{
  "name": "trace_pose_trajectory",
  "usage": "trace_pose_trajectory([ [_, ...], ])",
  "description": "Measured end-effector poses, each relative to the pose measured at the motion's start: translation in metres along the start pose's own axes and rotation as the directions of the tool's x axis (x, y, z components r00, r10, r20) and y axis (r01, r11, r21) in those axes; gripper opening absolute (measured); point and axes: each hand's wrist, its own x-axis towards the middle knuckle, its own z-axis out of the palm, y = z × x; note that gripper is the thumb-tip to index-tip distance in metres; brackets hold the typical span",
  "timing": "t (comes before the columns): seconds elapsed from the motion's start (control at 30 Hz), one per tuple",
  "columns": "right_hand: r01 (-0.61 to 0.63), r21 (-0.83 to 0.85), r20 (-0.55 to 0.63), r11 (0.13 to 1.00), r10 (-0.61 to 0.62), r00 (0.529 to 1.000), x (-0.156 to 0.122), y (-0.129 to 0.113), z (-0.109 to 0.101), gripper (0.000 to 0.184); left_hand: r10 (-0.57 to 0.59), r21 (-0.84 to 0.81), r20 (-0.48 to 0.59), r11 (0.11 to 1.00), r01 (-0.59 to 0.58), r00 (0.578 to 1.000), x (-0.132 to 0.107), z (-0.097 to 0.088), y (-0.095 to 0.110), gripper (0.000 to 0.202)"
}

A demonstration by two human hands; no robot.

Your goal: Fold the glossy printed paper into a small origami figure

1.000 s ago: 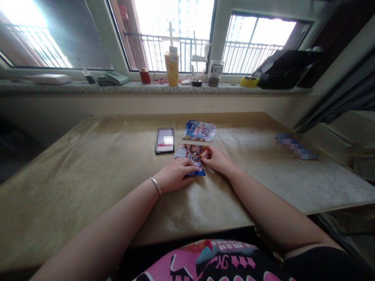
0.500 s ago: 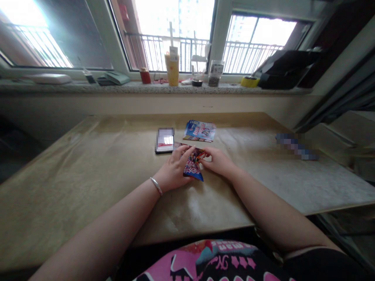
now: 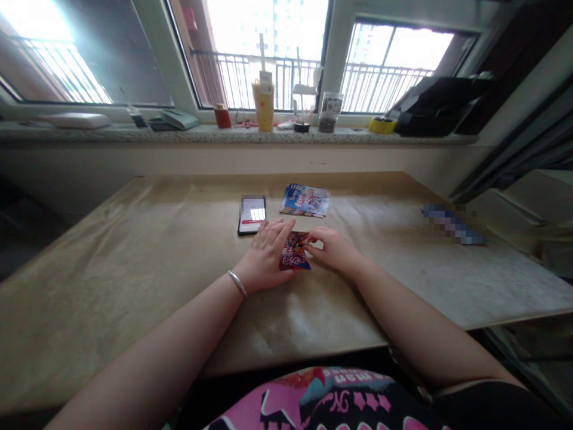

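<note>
A folded, glossy printed leaflet (image 3: pixel 293 254) in red and blue lies on the table between my hands. Its left part is hidden under my left hand (image 3: pixel 267 254), which rests flat over it with the fingers stretched out and the thumb along the near edge. At the leaflet's right edge, the thumb and index finger of my right hand (image 3: pixel 329 246) are pinched together on it. A stack of similar blue and red leaflets (image 3: pixel 307 200) lies just beyond. Close to my left fingertips is a phone (image 3: pixel 252 215) with its screen lit.
The table (image 3: pixel 156 257) has a brown, slightly wrinkled cover. A blurred bluish packet-like item (image 3: pixel 454 225) lies at the far right. Along the windowsill (image 3: pixel 188 136) stand a yellow drink cup (image 3: pixel 264 110), a red jar (image 3: pixel 221 116), yellow tape (image 3: pixel 381 125) and a black bag (image 3: pixel 434 107).
The leaflet has become smaller and flatter in outline, its top edge lower and its near corner drawn up. My left fingers have straightened over it; my right hand stays at its edge.
</note>
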Motion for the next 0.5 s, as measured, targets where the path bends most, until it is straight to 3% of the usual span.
trace_pose_trajectory([
  [0.17,-0.027,0.167,-0.05,0.986,0.036,0.998,-0.0008,-0.0015,0.0008,0.008,-0.052,0.021,-0.003,0.998,0.052,0.999,0.003,-0.0066,0.0012,0.093],
  [0.3,-0.109,0.297,-0.084,0.949,0.139,0.987,-0.0004,-0.0009,0.0026,0.01,-0.089,0.04,-0.061,0.995,0.092,0.994,0.0045,-0.0086,0.0005,0.084],
  [0.5,-0.22,0.542,-0.073,0.811,0.306,0.949,0.0024,-0.0003,0.0068,0.022,-0.105,0.028,-0.162,0.993,0.111,0.981,0.0054,-0.0061,-0.0029,0.074],
])
